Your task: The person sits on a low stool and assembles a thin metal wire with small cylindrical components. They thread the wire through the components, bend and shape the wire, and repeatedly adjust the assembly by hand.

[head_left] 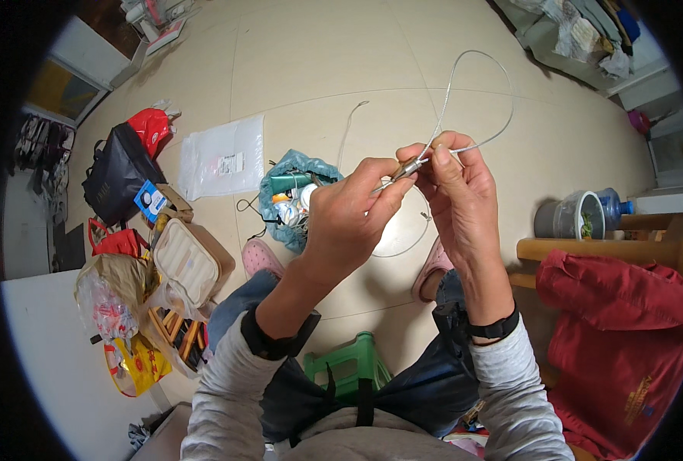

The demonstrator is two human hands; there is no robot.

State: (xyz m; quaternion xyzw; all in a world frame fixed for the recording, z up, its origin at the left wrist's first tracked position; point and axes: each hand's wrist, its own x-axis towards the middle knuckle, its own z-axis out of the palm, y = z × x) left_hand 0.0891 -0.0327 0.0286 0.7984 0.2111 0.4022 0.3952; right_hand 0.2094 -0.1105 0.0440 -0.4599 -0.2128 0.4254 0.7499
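In front of me, my left hand [349, 211] pinches a small metal cable fitting [409, 167] between thumb and fingers. Close against it, the thumb and fingertips of my right hand [463, 188] grip a thin steel cable [475, 52] where it meets the fitting. The cable arches up and to the right in a wide loop above both hands. More thin cable curves below and between the hands, and a strand with a small end loop shows to the upper left. My hands partly cover how the strands run through the fitting.
Between my feet and slightly left sits a teal plastic bag [280, 230] full of small items. A white plastic package [226, 161] lies beyond it. Bags and a beige case [187, 257] crowd the left. A green stool [349, 365] is below me; a wooden bench [603, 250] stands right.
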